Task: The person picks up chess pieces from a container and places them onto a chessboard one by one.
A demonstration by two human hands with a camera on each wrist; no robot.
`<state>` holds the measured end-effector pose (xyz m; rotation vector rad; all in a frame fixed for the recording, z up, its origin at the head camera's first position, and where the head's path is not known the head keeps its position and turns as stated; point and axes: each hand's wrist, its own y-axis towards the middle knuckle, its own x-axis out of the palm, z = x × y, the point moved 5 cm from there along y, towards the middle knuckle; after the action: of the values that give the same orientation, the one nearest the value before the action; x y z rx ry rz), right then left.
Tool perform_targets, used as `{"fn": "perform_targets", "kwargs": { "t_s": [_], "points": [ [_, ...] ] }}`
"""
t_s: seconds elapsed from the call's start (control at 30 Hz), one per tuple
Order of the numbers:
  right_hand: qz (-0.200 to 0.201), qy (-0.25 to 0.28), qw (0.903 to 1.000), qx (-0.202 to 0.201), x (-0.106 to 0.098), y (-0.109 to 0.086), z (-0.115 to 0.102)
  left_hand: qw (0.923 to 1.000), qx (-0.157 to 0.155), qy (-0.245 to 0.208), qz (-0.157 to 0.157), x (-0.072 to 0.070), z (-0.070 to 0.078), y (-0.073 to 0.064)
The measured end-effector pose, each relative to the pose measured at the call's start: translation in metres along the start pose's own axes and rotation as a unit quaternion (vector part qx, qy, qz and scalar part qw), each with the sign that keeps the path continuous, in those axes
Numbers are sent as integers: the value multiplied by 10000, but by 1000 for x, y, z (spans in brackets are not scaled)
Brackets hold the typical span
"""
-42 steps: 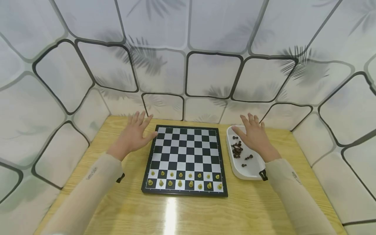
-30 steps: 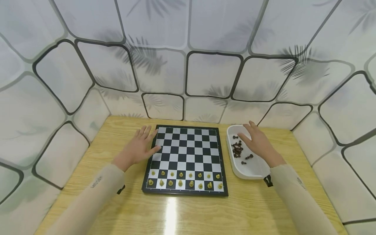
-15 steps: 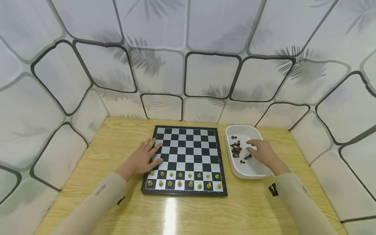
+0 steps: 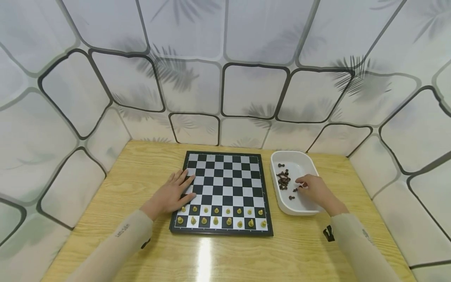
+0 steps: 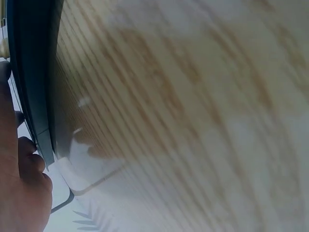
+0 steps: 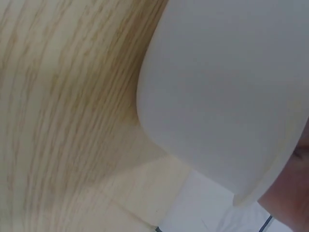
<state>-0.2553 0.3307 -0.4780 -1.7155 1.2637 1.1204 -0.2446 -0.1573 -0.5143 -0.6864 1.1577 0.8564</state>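
Okay, right hand (image 4: 315,192) is down inside the white tray (image 4: 305,206), thumb and index close together at a dark piece (image 4: 295,190). Piece is partly covered by the fingertips; can't tell if it's pinched or just touched. Remaining dark pieces (image 4: 283,181) lie in the tray, mostly in a heap along its left side; too small and overlapped to count or identify.

Left hand (image 4: 169,196) is flat-ish, fingers spread apart, gripping nothing, across the left edge of the chessboard (image 4: 222,182). It hides some squares there. Yellow pieces (image 4: 216,221) stand on the board in two rows of eight at the near side, types hard to make out.

Left wrist view: hand cut off at frame edge, dark board side next to it, table (image 4: 232,258) grain smeared. Right wrist view: tray's outer wall blocks the fingertips and contents, only a slice of hand past the rim. Sleeves (image 4: 118,241) run out of frame; lettering unreadable.
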Motion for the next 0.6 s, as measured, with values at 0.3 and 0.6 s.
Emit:
{"fn": "perform_targets", "kwargs": {
  "t_s": [0.3,0.6],
  "points": [
    [-33,21,10000,-32,10,0,1,9999,25,130,6,1,-2,0],
    [39,-112,9999,-75,13,-1,0,9996,70,254,-44,3,-2,0]
  ]
}}
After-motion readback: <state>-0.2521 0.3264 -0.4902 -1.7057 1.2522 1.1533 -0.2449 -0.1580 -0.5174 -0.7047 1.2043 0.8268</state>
